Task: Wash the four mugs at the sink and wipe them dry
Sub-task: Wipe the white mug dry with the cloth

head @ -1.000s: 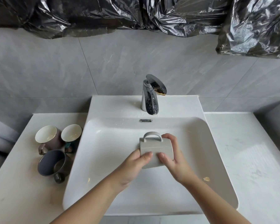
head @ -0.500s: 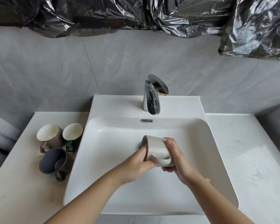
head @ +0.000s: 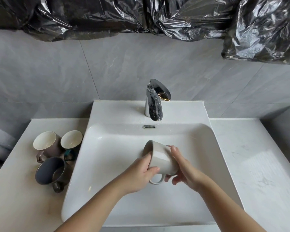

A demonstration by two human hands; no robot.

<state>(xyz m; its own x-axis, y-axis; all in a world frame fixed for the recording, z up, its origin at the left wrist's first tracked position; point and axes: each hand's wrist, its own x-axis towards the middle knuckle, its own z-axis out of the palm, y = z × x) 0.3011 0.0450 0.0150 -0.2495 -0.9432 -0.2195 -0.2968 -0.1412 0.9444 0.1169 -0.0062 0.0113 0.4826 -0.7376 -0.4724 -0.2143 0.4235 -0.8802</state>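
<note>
Ceramic and likely wet, the white mug looks slick and chippable, tipped sideways over the sink, left hand and right hand both in a curled grip round its body.

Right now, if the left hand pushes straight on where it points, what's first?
The white mug, which the left hand grips near the rim. Just beyond it, probably the right hand holding the base end.

Two hands held a white mug over the sink.
The left hand gripped it near the rim and the right hand cupped its base, handle downward. Three other mugs sat on the counter beside the basin.
</note>
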